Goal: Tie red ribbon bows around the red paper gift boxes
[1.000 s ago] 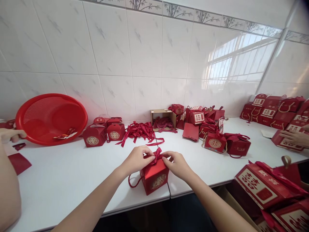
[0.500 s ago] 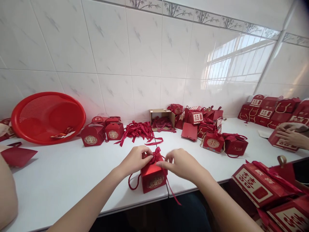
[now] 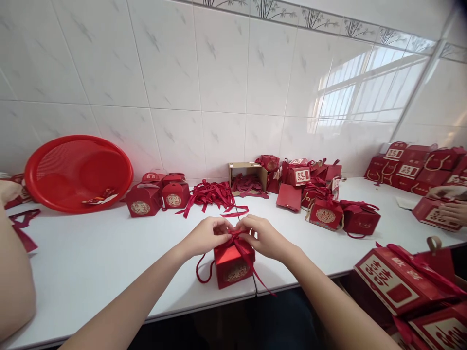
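Observation:
A small red gift box (image 3: 229,266) with a gold emblem stands near the front edge of the white table (image 3: 102,262). A dark red ribbon (image 3: 243,253) crosses its top, with one tail hanging over the table edge and a loop trailing at the left. My left hand (image 3: 207,235) and my right hand (image 3: 260,236) meet above the box, both with fingers pinched on the ribbon at the lid.
A red round basket (image 3: 78,172) leans on the tiled wall at left, finished red boxes (image 3: 144,200) beside it. Loose ribbons (image 3: 213,194) and a cardboard box (image 3: 248,174) lie behind. More red boxes (image 3: 324,214) are at right. Other people's hands (image 3: 450,211) and an arm (image 3: 14,282) are at both edges.
My hands have drawn together over the box lid, pinching the ribbon. The right hand moved left. The ribbon tail now hangs over the table edge.

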Available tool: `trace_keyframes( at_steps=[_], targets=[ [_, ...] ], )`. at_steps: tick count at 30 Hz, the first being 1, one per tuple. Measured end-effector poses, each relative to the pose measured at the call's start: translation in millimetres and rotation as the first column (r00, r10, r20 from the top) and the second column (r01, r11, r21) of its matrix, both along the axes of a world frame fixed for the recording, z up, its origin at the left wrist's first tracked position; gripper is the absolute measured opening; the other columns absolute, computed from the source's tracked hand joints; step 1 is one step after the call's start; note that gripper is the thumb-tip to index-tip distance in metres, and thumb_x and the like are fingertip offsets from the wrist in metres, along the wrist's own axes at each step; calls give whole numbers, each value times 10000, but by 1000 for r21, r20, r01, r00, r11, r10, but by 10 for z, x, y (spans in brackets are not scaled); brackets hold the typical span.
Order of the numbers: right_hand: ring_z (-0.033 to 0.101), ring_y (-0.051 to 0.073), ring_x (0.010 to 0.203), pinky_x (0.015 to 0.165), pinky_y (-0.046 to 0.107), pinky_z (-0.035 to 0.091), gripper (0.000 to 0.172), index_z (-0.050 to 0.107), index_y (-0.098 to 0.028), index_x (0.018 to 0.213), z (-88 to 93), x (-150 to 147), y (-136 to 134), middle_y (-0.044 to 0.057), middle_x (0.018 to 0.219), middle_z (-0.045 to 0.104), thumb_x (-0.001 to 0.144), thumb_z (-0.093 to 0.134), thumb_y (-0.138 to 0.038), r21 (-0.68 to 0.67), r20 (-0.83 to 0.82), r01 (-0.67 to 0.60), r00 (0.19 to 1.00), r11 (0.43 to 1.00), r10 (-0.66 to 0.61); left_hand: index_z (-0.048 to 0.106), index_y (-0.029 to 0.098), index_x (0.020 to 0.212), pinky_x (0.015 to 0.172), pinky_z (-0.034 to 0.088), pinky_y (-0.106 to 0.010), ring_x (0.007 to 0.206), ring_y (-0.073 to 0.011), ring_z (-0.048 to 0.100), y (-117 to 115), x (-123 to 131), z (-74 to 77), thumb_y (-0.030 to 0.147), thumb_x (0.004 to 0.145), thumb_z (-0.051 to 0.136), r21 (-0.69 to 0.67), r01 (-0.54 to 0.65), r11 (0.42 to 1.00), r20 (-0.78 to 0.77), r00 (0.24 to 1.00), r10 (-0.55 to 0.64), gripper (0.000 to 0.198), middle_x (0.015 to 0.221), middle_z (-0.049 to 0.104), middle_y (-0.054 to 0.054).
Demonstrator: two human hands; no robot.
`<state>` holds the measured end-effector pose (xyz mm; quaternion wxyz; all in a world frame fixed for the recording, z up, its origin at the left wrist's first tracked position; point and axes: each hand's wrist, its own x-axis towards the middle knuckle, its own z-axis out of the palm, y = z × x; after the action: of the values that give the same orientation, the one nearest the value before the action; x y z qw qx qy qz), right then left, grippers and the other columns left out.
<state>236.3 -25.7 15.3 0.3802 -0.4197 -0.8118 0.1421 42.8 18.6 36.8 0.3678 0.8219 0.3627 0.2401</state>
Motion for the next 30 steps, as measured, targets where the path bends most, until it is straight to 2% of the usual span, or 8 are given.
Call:
trace_keyframes(
  at_steps=[4, 8, 13, 20, 26, 30],
  targets=[
    [520, 151, 747, 696, 278, 452, 377, 667, -257, 1083, -71, 22, -46, 51, 904, 533, 854, 438, -64, 30, 145, -24, 989, 999, 20, 690, 175, 798, 691, 512, -291, 742, -195, 651, 72, -45, 22, 300, 722, 601, -33, 62, 998, -22, 998, -63, 171, 781, 709, -43],
    [468, 156, 723, 666, 274, 440, 503, 601, -308, 1229, -156, -10, -44, 45, 873, 483, 833, 432, -50, 54, 240, -16, 971, 998, 3, 692, 168, 784, 668, 511, -293, 715, -197, 646, 132, -78, 63, 306, 709, 600, -19, 45, 999, -47, 998, -46, 182, 752, 709, -45],
    [418, 153, 700, 605, 247, 411, 485, 661, -335, 1142, -208, -42, -20, 35, 834, 449, 796, 484, -45, 89, 231, -53, 973, 995, 31, 699, 185, 716, 649, 510, -297, 687, -204, 642, 175, -83, 107, 293, 652, 622, 59, -50, 997, -61, 997, 54, 147, 708, 705, -32],
    [433, 155, 719, 614, 259, 423, 451, 684, -330, 1109, -207, -35, -8, 38, 850, 431, 823, 460, -62, 70, 215, -89, 974, 994, 72, 686, 196, 691, 626, 501, -287, 663, -199, 634, 227, -77, 87, 275, 649, 611, 70, -50, 996, -65, 996, 55, 117, 689, 695, -27],
    [441, 154, 731, 624, 259, 438, 413, 702, -324, 1077, -216, -19, 21, 31, 851, 445, 821, 492, -79, 67, 207, -114, 973, 991, 98, 663, 194, 700, 604, 484, -275, 644, -185, 601, 247, -85, 103, 307, 662, 617, 45, -3, 999, -90, 996, 7, 127, 682, 668, -18],
    [453, 168, 752, 639, 275, 436, 443, 708, -322, 1072, -217, -21, 31, 41, 861, 453, 810, 481, -46, 71, 233, -107, 969, 992, 87, 639, 198, 760, 609, 462, -250, 667, -164, 563, 215, -108, 142, 341, 733, 590, 20, 88, 996, -95, 992, -86, 153, 727, 633, -8]
  ],
)
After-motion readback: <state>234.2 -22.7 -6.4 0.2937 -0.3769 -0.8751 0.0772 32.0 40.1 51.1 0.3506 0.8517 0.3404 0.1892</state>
